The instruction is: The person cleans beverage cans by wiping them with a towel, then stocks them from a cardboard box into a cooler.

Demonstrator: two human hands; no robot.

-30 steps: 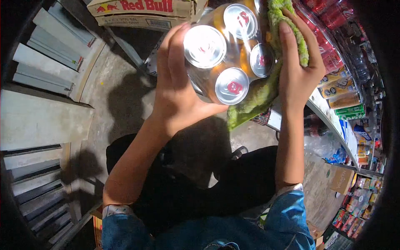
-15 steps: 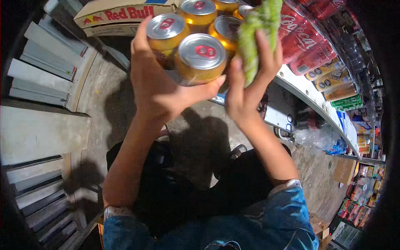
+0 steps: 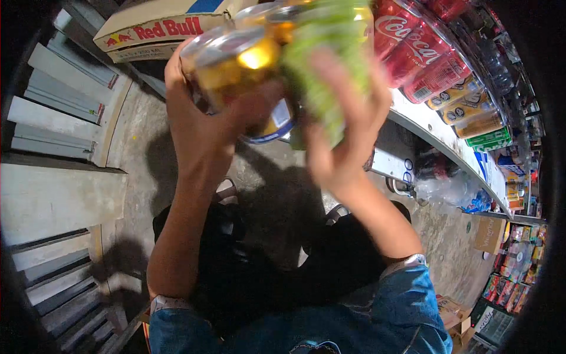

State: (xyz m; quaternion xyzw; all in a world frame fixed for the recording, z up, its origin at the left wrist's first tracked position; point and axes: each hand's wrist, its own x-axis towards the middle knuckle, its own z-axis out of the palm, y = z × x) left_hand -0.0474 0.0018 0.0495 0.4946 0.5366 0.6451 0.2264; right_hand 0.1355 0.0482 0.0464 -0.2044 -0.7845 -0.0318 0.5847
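Note:
A pack of gold cans (image 3: pixel 236 62) with silver tops hangs tilted in front of me, blurred by motion. My left hand (image 3: pixel 203 127) is wrapped round the pack's left and near side, its thumb across the front. A green cloth (image 3: pixel 327 65) lies against the right side of the cans. My right hand (image 3: pixel 348 124) holds that cloth, fingers bent over it and smeared by motion. The far cans are partly hidden behind the cloth.
A Red Bull box (image 3: pixel 156 29) lies at the top left. Packs of Coca-Cola cans (image 3: pixel 413 44) and a green Sprite can (image 3: pixel 490 139) fill the right-hand shelf (image 3: pixel 433 127). Slatted metal panels (image 3: pixel 56 206) stand at the left. Plastic bottles (image 3: pixel 442 192) lie under the shelf.
The pack has tipped so that a can's side and base show. The cloth and my right hand have moved left and a little down over the cans.

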